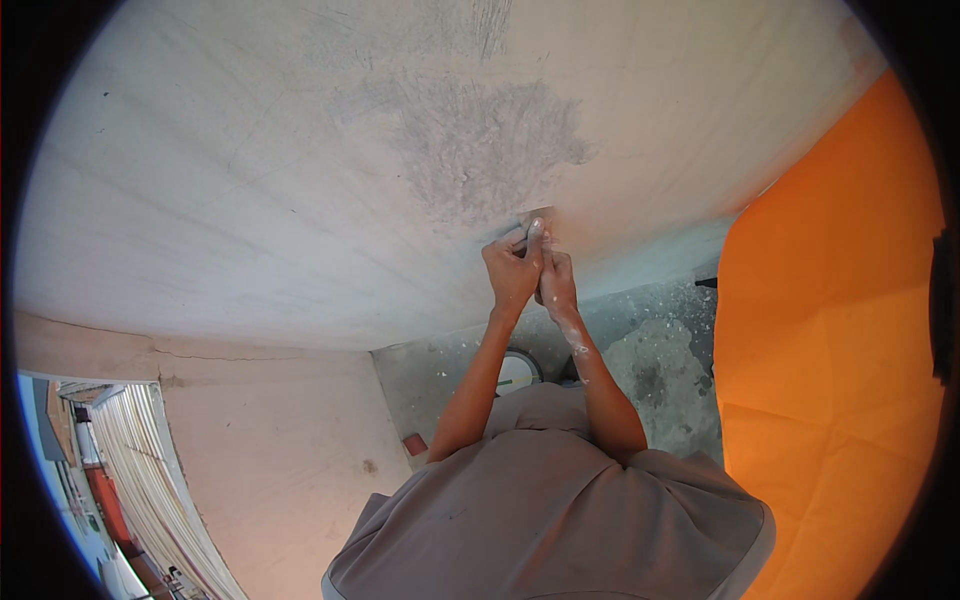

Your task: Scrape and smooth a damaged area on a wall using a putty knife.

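Observation:
Both of my hands are together against the pale wall [300, 230], just below a rough grey patch [485, 150] where the surface looks scraped or thinly coated. Between them is a small flat-bladed scraper [541, 213], its blade edge close to or touching the wall. My left hand [513, 272] is closed, with thumb and fingers pinching near the blade. Beside it and slightly lower, my right hand [558, 282] is closed round what seems to be the handle, which the fingers hide. White dust or paste marks the right hand and forearm.
A round bucket [518, 372] stands on the stained concrete floor [660, 360], partly behind my left forearm. A reddish block [415, 443] lies by the side wall [290, 430]. A large orange sheet [820, 300] hangs at the right. An opening [130, 450] shows at lower left.

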Demonstrator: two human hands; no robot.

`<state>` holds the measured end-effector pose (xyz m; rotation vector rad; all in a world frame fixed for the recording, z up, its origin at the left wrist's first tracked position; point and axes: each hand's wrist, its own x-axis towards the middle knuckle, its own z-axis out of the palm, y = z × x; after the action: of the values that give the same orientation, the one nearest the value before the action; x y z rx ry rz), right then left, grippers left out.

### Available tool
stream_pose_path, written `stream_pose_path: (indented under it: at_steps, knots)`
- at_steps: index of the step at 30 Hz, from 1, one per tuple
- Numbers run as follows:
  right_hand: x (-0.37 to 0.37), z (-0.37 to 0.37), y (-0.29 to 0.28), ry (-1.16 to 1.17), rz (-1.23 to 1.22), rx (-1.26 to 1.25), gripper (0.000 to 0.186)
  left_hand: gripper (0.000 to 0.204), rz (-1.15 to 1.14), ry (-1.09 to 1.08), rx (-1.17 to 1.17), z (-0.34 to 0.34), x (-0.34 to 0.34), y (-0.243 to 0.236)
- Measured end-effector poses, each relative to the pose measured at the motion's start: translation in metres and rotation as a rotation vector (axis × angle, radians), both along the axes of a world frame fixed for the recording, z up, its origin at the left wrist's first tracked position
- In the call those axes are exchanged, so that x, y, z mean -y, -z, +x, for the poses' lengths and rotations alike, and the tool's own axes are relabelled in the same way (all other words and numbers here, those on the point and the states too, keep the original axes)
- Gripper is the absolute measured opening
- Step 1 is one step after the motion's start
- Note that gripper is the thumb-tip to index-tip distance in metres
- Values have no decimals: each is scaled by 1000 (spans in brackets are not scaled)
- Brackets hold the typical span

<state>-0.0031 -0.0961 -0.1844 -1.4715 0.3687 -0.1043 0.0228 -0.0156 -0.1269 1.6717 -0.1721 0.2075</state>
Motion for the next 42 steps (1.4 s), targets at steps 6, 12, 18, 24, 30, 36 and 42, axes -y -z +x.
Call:
stream_pose_path:
  at_steps: [6, 12, 18, 24, 30, 36, 42]
  knots:
    - [-11, -11, -31, -45, 210, -145, 71, 34, -62, -56, -33, -4, -3, -15]
    - [-32, -11, -62, -182, 808, -264, 64, 31, 413, -13, -4, 3, -25, -59]
    - [-26, -3, -30, -169, 699, -194, 60, 30, 321, 15, 34, 5, -20, -40]
    - [-17, 6, 16, 144, -114, 275, 69, 32, -42, 44, -25, 3, -8, 15]
    - [-13, 1, 13, 162, -241, 206, 70, 31, -91, 41, -46, 2, -7, 20]
    - [7, -6, -16, 23, -370, -26, 76, 33, -222, -46, -71, -5, 10, 15]
    - [11, -11, -29, 82, -542, -25, 73, 33, -386, -54, -152, -4, 20, 18]
